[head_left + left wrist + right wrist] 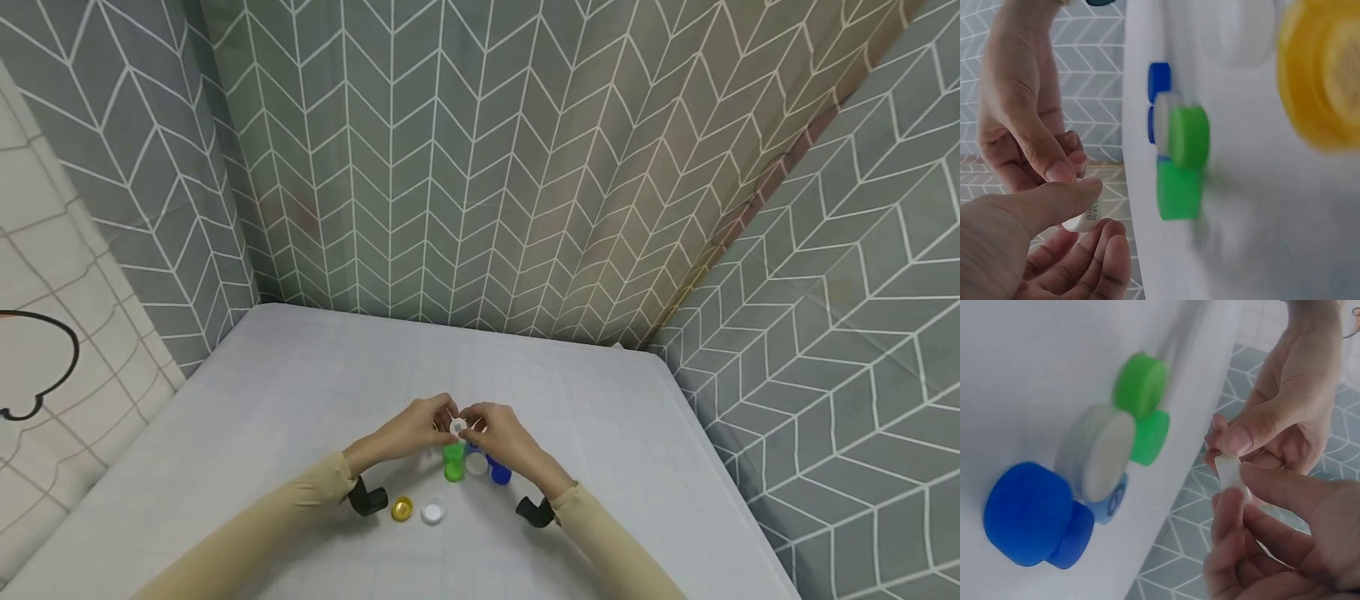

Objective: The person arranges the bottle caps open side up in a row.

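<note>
A small white bottle cap [458, 427] is pinched between both hands above the table, with printed characters on its side in the left wrist view. My left hand [415, 427] holds it between thumb and fingers. From the other side my right hand [510, 437] also pinches the cap [1230, 473] with thumb and fingertips; fingers hide part of it. Just below the hands lie two green caps [1140, 386], a whitish translucent cap [1109, 453] and several blue caps [1029, 512], grouped close together.
Nearer the body, a gold-yellow cap [402, 508] and a white cap [432, 512] lie side by side on the white-covered table [330, 367]. Black wrist cameras [367, 497] sit on both wrists. Patterned curtains [450, 167] hang behind and on the right.
</note>
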A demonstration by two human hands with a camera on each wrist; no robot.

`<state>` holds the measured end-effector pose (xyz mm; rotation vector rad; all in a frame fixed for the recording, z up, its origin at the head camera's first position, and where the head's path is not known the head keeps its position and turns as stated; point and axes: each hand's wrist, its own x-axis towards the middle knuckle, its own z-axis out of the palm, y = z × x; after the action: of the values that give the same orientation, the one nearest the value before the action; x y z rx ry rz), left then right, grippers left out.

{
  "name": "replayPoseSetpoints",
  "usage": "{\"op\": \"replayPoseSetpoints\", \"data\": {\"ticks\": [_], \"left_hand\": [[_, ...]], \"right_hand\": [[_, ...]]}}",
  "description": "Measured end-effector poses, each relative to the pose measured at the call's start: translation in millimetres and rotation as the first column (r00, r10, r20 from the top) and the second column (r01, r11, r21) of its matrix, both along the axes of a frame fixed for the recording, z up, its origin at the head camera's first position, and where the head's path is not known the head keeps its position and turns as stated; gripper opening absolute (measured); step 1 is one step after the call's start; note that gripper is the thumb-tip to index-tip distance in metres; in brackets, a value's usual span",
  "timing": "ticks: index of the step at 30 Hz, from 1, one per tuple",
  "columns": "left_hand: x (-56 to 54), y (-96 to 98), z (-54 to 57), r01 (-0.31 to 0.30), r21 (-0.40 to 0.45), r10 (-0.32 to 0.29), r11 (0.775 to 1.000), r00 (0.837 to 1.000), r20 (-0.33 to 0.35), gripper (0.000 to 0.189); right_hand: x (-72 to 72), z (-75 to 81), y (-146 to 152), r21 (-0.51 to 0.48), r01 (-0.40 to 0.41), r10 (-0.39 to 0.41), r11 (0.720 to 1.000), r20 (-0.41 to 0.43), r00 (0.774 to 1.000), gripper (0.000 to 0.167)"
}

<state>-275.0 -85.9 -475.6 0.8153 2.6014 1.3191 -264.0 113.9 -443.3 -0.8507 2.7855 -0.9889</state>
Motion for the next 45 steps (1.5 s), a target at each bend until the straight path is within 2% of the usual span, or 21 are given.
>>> {"op": "replayPoseSetpoints", "data": {"ticks": [7,10,15,20,26,33,37,45], "left_hand": [[16.0,-3.3,4.4,0.003,0.074,-0.008,0.997,0.997,0.073,0.03],[20.0,-6.6,7.2,0.005,0.091,-0.014,0.996,0.996,0.092,0.028],[20.8,-10.3,14.1,0.023,0.139,-0.043,0.99,0.989,0.141,0.026],[21.1,-12.1,16.5,0.033,0.169,-0.066,0.985,0.979,0.191,0.028],[20.7,-14.4,18.8,0.015,0.143,-0.036,0.99,0.988,0.147,0.028],[20.5,-14.5,21.4,-0.002,0.103,-0.007,0.995,0.996,0.092,0.04],[21.4,-13.5,21.8,-0.011,0.074,0.006,0.997,0.998,0.067,0.046],[23.6,-11.4,21.7,-0.016,0.053,0.014,0.998,0.999,0.031,0.034]], "right_hand": [[20.2,4.7,5,-0.09,-0.035,0.037,0.995,0.02,0.999,0.022],[24.5,4.6,6,-0.116,-0.05,0.051,0.992,0.0,0.999,0.021],[26.2,7.7,5,-0.148,-0.05,0.044,0.988,-0.044,0.998,0.017],[27.9,10.6,5,-0.156,-0.049,0.044,0.986,-0.037,0.998,0.016],[28.3,12.5,4,-0.167,-0.088,0.086,0.982,-0.018,0.996,0.018],[28.3,11.7,2,-0.183,-0.066,0.07,0.981,0.013,0.997,0.038],[28.7,11.0,1,-0.162,-0.05,0.05,0.986,-0.001,0.999,0.042],[29.4,12.6,-1,-0.12,-0.04,0.032,0.992,-0.063,0.998,0.039]]}}
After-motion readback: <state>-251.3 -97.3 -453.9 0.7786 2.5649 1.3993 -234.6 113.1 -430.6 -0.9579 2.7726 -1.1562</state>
